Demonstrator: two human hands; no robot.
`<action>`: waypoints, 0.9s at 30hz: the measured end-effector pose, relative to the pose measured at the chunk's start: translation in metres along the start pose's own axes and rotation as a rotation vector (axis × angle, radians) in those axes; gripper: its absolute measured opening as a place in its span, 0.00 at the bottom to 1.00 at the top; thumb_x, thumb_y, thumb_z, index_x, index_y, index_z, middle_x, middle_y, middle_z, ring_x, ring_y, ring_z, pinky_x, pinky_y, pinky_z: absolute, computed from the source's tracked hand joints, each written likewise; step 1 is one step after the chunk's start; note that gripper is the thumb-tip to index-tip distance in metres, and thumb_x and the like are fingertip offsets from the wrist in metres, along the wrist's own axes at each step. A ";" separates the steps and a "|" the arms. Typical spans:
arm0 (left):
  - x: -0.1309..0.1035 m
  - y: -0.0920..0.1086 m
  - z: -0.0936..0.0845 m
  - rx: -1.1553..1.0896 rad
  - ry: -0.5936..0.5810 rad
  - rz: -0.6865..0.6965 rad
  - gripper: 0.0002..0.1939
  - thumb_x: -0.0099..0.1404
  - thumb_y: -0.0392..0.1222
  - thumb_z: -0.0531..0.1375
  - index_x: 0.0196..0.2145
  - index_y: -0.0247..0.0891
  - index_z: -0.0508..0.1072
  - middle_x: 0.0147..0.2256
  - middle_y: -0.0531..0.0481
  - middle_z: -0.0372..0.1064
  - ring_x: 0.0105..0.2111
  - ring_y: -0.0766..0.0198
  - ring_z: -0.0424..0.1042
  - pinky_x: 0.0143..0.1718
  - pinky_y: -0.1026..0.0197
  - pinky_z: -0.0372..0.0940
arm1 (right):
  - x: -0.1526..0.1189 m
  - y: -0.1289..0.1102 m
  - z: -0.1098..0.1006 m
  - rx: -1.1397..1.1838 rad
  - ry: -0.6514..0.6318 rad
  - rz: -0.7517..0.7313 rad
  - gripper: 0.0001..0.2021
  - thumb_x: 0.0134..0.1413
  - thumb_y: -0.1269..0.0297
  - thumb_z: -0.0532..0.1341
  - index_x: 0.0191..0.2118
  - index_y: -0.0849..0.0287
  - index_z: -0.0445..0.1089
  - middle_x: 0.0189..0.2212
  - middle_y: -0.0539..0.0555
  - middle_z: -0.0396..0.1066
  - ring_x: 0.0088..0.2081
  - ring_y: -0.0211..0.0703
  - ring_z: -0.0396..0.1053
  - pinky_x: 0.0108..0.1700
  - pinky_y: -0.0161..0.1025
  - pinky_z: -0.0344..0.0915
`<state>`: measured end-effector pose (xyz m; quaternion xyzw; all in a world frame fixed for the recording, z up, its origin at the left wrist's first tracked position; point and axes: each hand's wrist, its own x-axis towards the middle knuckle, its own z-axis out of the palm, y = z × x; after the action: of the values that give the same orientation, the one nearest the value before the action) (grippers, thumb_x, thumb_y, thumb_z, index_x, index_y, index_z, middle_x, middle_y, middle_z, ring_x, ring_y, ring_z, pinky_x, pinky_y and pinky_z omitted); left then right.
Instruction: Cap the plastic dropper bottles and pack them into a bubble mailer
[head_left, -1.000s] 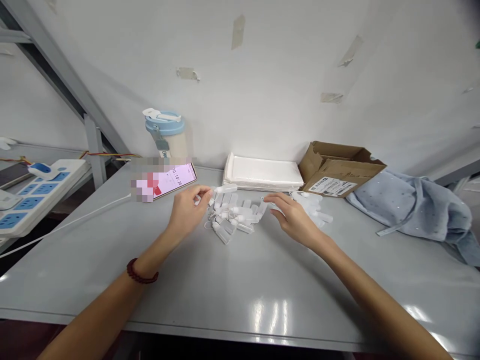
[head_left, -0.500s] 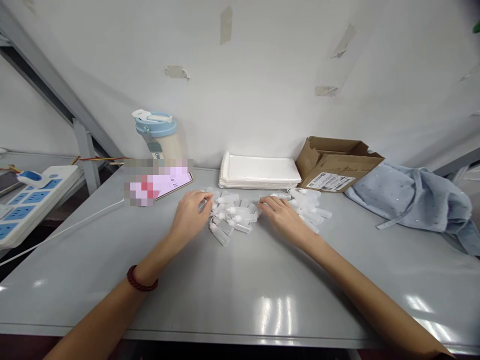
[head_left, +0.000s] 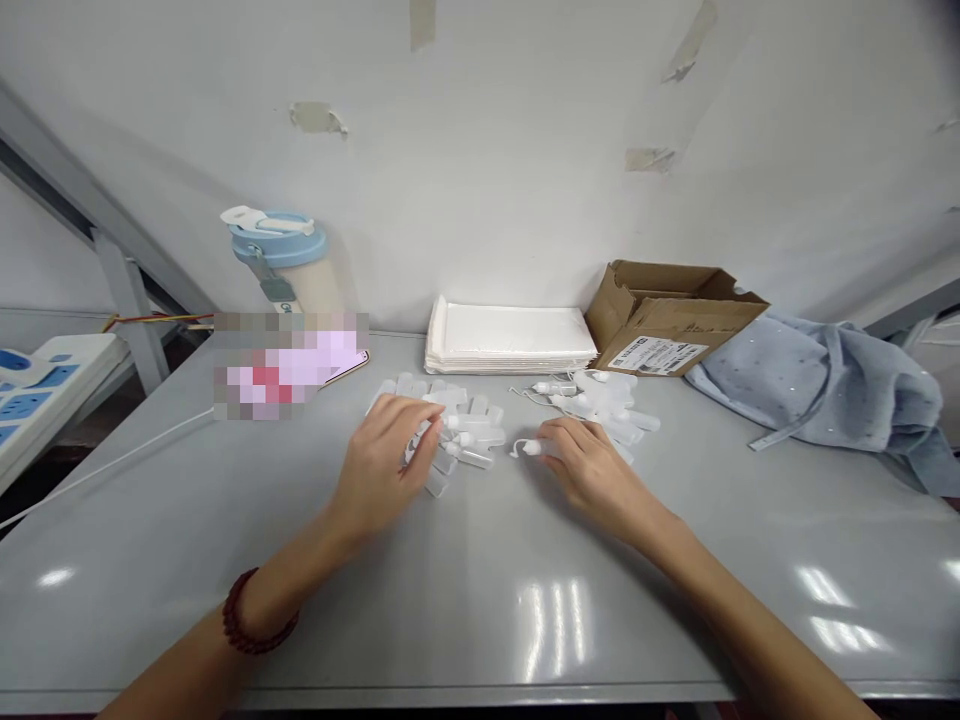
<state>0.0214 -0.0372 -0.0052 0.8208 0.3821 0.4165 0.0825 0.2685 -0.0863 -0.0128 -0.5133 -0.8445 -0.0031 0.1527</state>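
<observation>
My left hand (head_left: 386,455) reaches over the left pile of small clear plastic dropper bottles (head_left: 469,422), its fingers curved and its thumb a little apart from them. Bottles show through the gap; part of the pile is hidden behind the hand. Between the two piles, my right hand (head_left: 589,465) is closed around one small dropper bottle (head_left: 532,447). Its white tip and thin curled tether point left, while the body is mostly covered by my fingers. Just beyond that hand lies the right pile of similar bottles (head_left: 604,395), some with thin white tethers.
A stack of white flat packs (head_left: 514,335) stands at the wall beside an open cardboard box (head_left: 675,315). Light blue cloth (head_left: 817,390) lies at right. Toward the left are a tumbler (head_left: 281,255), a phone (head_left: 341,358), a white cable (head_left: 112,463) and a power strip (head_left: 56,385).
My right hand has come nearer from the right pile's left edge, now with a dropper bottle in it. My left hand has shifted slightly nearer over its pile. The camera view has shifted slightly.
</observation>
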 end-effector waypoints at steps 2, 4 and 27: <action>-0.004 0.007 0.002 -0.069 -0.030 0.083 0.08 0.64 0.31 0.54 0.40 0.37 0.69 0.35 0.47 0.71 0.35 0.61 0.67 0.40 0.57 0.63 | -0.002 -0.004 -0.004 0.060 0.016 0.007 0.08 0.60 0.74 0.50 0.44 0.60 0.60 0.40 0.59 0.69 0.40 0.50 0.67 0.42 0.48 0.63; -0.007 0.012 0.003 -0.125 -0.101 0.126 0.10 0.64 0.30 0.55 0.43 0.37 0.67 0.34 0.47 0.70 0.35 0.61 0.66 0.40 0.57 0.63 | -0.003 -0.007 -0.007 0.111 0.034 0.017 0.08 0.61 0.73 0.51 0.45 0.59 0.59 0.40 0.59 0.69 0.40 0.49 0.67 0.42 0.47 0.63; -0.013 0.027 0.002 -0.306 -0.295 0.048 0.07 0.66 0.33 0.53 0.34 0.38 0.70 0.29 0.50 0.70 0.30 0.63 0.65 0.35 0.60 0.63 | -0.010 -0.028 -0.014 0.344 0.068 -0.037 0.12 0.60 0.74 0.50 0.49 0.61 0.60 0.40 0.61 0.68 0.41 0.49 0.67 0.40 0.47 0.68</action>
<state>0.0329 -0.0650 -0.0023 0.8597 0.2788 0.3467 0.2511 0.2520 -0.1099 0.0021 -0.4635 -0.8364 0.1212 0.2665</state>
